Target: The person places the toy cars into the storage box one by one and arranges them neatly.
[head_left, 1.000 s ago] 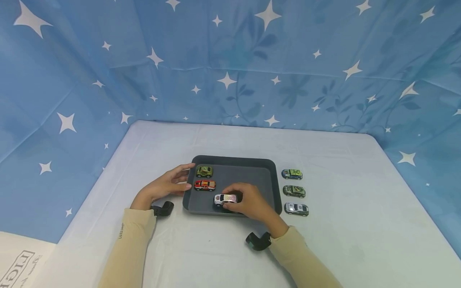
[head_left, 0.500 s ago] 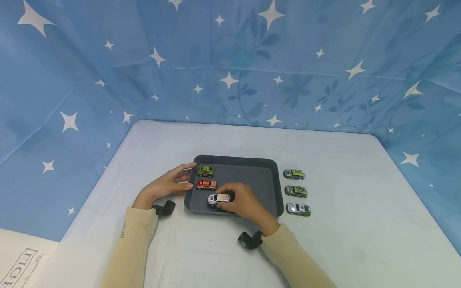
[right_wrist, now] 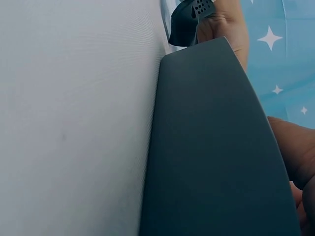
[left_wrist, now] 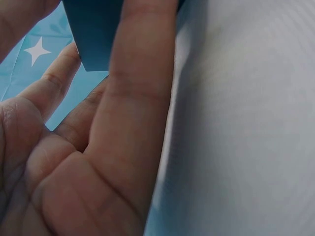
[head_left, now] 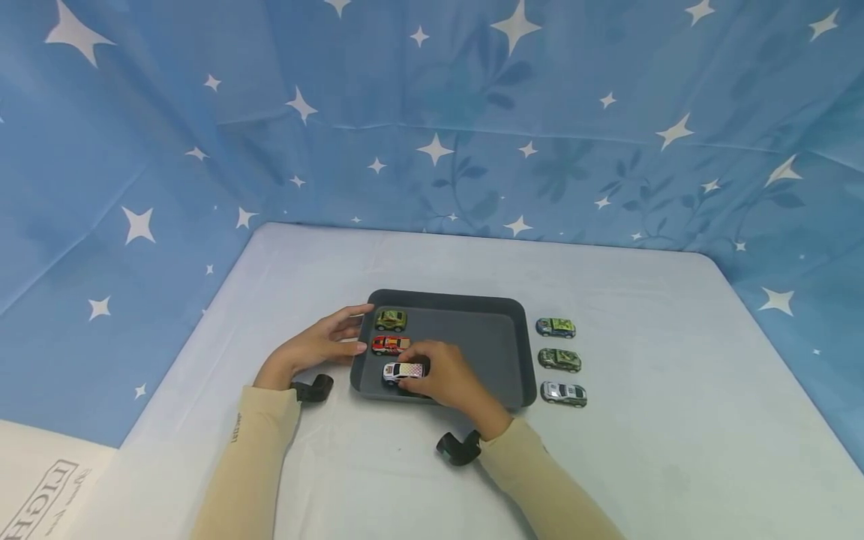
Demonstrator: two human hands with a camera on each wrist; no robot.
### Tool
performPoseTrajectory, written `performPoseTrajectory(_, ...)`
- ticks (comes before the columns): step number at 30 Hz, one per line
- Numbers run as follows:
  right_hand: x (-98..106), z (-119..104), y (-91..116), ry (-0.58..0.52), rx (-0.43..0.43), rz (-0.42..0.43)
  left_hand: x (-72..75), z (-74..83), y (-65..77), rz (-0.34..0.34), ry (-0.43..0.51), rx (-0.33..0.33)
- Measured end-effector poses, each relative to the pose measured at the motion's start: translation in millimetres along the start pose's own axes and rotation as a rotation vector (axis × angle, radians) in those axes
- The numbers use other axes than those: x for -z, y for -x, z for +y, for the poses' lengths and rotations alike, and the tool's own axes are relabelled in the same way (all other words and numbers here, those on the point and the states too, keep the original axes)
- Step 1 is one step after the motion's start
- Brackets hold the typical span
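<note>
Being pinched by the right hand (head_left: 447, 375), the white car (head_left: 401, 372) is held near-left within the tray (head_left: 479, 337); the red car (head_left: 388, 345) could be bumped if crowded. If pressed by the left hand (head_left: 317, 346), laid unclenched against its rim, the tray might be shifted.

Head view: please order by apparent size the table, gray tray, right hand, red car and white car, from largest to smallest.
1. Table
2. Gray tray
3. Right hand
4. Red car and white car: too alike to rank; the white one is partly covered.
</note>
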State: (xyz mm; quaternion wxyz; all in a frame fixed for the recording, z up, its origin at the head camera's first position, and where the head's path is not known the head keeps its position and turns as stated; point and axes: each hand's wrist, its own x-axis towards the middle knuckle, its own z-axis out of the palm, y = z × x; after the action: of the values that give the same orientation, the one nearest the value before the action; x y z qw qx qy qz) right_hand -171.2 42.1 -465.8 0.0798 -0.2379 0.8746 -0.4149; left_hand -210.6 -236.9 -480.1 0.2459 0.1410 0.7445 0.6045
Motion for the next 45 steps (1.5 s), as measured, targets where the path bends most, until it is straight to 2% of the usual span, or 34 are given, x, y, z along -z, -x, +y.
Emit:
performPoseTrajectory(6, -4, -3, -3, 0.009, 0.009, 0.002, -0.9, 0.5, 0.0, 0.004, -0.006, 0.002)
performPoseTrajectory(15, -11, -10, -9, 0.100, 0.033, 0.003, -0.5, 2.1, 1.5, 0.005, -0.020, 0.002)
performPoseTrajectory(37, -24, -17, -19, 0.229, 0.046, 0.008, 0.3, 2.8, 1.5, -0.013, -0.007, -0.013)
performPoseTrajectory(45, -22, -17, -17, 0.206, 0.047, 0.016, 0.4, 2.2, 1.9, -0.008, -0.002, -0.015)
